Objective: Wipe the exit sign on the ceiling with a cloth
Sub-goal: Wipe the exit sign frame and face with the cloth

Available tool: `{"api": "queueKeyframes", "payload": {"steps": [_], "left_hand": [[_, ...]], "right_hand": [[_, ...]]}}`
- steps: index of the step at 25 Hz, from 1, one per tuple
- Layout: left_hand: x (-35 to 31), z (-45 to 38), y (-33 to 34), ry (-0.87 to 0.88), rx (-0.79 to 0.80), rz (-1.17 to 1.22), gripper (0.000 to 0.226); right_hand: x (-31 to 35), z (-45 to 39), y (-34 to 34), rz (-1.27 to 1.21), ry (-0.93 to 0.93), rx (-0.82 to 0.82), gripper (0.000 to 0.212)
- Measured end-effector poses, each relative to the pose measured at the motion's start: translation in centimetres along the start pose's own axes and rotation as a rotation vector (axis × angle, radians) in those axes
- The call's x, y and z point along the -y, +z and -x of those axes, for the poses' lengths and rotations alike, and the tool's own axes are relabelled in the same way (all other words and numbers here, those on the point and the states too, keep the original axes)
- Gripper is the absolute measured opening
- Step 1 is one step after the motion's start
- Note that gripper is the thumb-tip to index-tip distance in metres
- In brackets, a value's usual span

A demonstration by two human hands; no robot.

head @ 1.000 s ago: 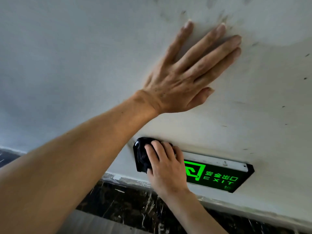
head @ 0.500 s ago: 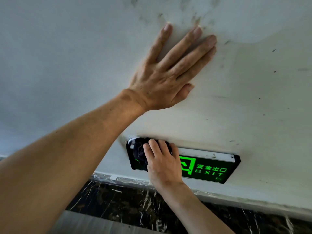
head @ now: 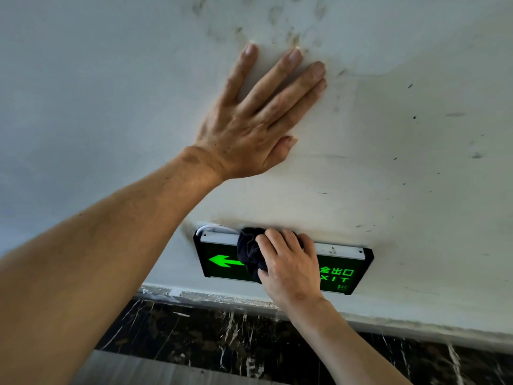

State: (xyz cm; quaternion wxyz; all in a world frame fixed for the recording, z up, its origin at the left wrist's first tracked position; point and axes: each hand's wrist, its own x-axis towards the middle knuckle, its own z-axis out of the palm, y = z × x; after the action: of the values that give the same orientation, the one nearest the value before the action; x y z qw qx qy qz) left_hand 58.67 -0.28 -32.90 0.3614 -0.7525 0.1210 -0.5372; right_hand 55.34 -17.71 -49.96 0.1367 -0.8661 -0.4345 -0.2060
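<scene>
A black exit sign (head: pixel 341 270) with green lit letters and a green arrow hangs from the white ceiling. My right hand (head: pixel 291 266) presses a dark bunched cloth (head: pixel 248 252) against the middle of the sign's face, covering part of the lettering. The arrow at the sign's left end shows uncovered. My left hand (head: pixel 255 120) lies flat on the ceiling above the sign, fingers spread, holding nothing.
The ceiling (head: pixel 416 162) carries smudges and small dark specks around my left hand. Below the sign a dark marbled wall (head: pixel 194 334) with white veins meets the ceiling along a rough painted edge.
My right hand slid the cloth rightwards along the sign, from its left end to its middle, uncovering the green arrow. My left hand stayed flat on the ceiling.
</scene>
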Motion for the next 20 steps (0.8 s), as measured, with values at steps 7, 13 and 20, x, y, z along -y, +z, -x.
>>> {"api": "queueKeyframes", "payload": {"steps": [7,13,20], "left_hand": [[0.0,0.0,0.1,0.006,-0.019,0.0,0.068],[0.0,0.0,0.0,0.004,-0.018,-0.011,0.067],[0.0,0.1,0.1,0.004,-0.029,-0.026,0.067]], "right_hand": [[-2.7,1.4,-0.8,0.073,0.034,-0.061,0.055],[-5.6,3.2,-1.5,0.106,0.051,-0.101,0.053],[-8.2,3.5,-1.7,-0.025,0.073,-0.122,0.045]]}}
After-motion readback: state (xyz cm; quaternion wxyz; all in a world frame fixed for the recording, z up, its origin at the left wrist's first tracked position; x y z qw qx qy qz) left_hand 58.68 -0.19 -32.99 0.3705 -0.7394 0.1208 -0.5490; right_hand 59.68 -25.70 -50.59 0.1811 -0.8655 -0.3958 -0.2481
